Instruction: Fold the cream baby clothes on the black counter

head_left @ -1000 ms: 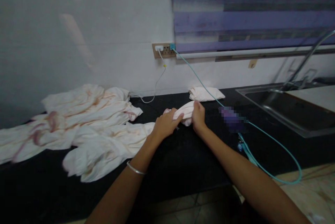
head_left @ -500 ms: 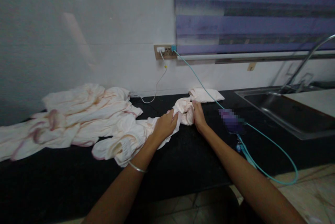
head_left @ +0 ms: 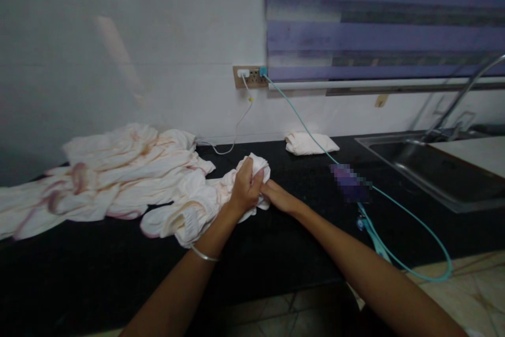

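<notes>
Rolling step: left hand (head_left: 245, 190) grips the bunched cloth (head_left: 205, 203) closed; right hand (head_left: 276, 196) touches it, grip unclear; tightening seems next.

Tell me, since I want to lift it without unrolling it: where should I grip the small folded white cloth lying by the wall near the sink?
Probably across the middle of the folded cloth, from above, fingers over its long sides. It lies flat and free on the black counter, apart from both hands. Come from the front and keep clear of the teal cable, which runs across it in this view.
</notes>
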Tool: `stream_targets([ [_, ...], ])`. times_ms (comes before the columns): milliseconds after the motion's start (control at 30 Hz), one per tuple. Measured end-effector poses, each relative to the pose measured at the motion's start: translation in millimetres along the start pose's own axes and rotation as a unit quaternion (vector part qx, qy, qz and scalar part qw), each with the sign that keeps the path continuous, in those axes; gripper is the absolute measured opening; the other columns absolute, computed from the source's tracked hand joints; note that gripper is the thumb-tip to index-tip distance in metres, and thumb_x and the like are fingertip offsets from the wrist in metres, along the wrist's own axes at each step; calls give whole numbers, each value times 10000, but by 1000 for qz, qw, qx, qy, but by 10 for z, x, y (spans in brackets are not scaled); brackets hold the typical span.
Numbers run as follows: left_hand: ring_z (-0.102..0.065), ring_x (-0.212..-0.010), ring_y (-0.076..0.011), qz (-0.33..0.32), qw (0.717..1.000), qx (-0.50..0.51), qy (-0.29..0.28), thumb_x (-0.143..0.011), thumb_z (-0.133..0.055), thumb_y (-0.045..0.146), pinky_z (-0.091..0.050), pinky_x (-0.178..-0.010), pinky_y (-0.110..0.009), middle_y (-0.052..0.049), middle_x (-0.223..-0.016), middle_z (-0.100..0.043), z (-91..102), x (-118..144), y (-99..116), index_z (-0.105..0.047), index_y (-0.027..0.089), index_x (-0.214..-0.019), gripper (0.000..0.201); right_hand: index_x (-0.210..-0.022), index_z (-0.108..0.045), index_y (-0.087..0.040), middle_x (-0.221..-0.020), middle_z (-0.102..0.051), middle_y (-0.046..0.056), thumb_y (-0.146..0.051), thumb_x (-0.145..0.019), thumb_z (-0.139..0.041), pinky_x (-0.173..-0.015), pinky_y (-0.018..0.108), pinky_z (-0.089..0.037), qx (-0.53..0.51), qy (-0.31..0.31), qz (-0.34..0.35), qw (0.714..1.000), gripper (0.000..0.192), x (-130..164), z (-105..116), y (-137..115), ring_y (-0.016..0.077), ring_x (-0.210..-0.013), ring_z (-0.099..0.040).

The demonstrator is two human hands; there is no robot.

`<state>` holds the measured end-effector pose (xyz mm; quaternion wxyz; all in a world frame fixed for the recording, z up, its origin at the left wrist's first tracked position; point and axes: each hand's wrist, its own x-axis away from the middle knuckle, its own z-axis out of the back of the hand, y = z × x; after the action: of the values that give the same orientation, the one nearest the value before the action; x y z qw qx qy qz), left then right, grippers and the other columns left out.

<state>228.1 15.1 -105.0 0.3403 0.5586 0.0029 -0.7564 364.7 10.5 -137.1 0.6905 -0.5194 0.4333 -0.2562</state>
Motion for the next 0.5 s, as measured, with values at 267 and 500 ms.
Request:
stream_targets([
  [267,-561,-1088,-241,26,993,-40,-110,-1023,-465,444,-472,-1023,-399,-105,-1111,-594,21,-116,125,-569,216,-1025,251,-943,-771,-170,-900,-765,58,-378,-926,-502,-912,377,-544,83,126,65,986,341,-73,28,17,233,-902,-688],
  [500,-548,-1236,-249,16,983,-27,-178,-1029,-474,389,-443,-1103,-400,-129,-1280,-598,9,-151,167,-556,187,-1272,326,-622,-595,-187,-553,-567,0,-484,-899,-534,-537,264,-402,85,349,-2,933,411,-136,244,36,152,-558,-513],
])
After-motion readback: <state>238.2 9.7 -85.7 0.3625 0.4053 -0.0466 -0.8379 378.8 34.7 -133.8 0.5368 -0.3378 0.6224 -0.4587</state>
